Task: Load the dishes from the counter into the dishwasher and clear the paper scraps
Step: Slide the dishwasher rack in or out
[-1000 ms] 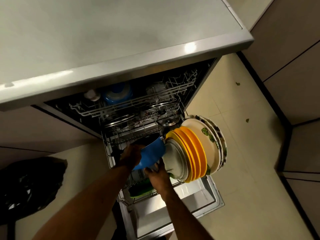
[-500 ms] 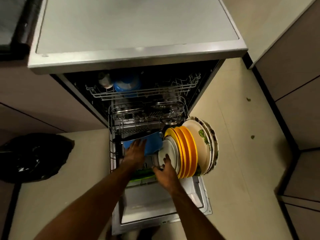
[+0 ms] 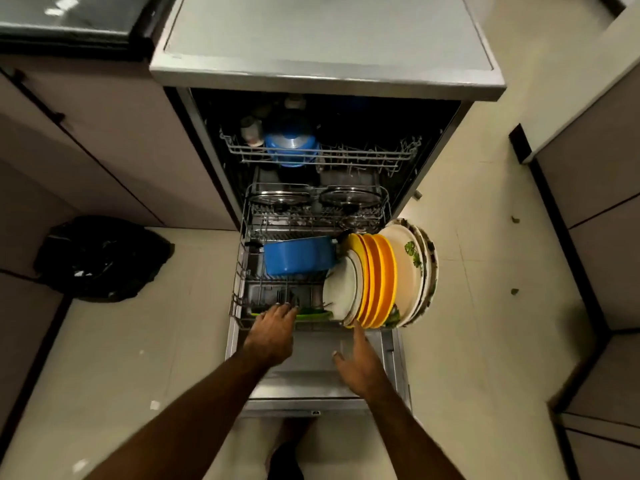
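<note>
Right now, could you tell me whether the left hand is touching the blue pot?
Apart. The head view shows the left hand at the lower rack front, bare wires between its fingers and the blue pot.

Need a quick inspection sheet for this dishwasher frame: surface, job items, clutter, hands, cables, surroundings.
Surface: grey counter top over the open dishwasher; door lowered.
Job's things: lower rack pulled out, with blue pot on its side; white plates, yellow plates and leaf-print plates on edge. Upper rack holds a blue vessel.
Clutter: small scraps on the floor at right; black bag on the floor at left.
Hands: left hand touches the lower rack's front edge; right hand open above the door, holding nothing.
Cables: nothing seen.
Surroundings: cabinets on both sides, tiled floor.
</note>
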The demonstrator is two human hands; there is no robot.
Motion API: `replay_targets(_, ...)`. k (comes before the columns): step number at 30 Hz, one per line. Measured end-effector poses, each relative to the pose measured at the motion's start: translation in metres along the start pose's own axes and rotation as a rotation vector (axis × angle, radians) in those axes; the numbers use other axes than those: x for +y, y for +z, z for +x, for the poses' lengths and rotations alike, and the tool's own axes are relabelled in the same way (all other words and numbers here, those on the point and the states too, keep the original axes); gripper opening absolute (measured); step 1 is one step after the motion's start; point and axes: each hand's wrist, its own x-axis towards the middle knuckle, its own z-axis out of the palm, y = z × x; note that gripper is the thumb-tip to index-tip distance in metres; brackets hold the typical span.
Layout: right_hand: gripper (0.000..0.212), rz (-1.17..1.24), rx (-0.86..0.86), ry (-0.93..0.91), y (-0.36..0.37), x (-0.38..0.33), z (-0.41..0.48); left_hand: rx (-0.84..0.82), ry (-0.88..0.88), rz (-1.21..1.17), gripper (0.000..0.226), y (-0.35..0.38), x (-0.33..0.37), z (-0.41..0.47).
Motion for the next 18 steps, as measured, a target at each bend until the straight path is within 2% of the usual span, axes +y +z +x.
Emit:
replay_targets(7, 0.098, -0.156, -0.013, -0.031, 0.011, 0.073, -0.008, -0.067, -0.021, -0.014, 0.076, 0.072, 0.012, -0.023)
replay_targets(12, 0.1, -0.345, -0.034, -0.1, 0.03, 0.093, 0.011, -0.075, -0.023, -0.017, 0.079, 0.108, 0.017, -0.017)
replay_targets(18, 0.102, -0.436, 0.019, -0.23, 0.049, 0.088, 0.042, 0.084, -0.059, 0.002, 0.091, 0.131, 0.021, 0.005)
